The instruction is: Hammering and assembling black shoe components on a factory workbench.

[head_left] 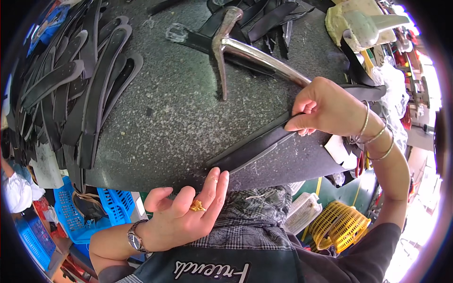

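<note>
A black leather-like strap (257, 145) lies slantwise near the front edge of the dark, speckled worktop (174, 122). My right hand (325, 106) pinches its far right end between thumb and fingers. At the near left end, two outstretched fingertips of my left hand (184, 214) touch the strap; the other fingers are bent and hold nothing. A metal hammer (259, 56) with a long, thin head lies beyond the strap. Its handle runs behind my right hand, where the end is hidden. Under the hammer rests another black strap (196, 39).
A heap of black straps (101, 89) covers the left side, and more strips (271, 21) lie at the back. A pale green tool-like object (365, 28) rests at the back right. Blue baskets (71, 221) and a yellow basket (339, 226) stand below the worktop.
</note>
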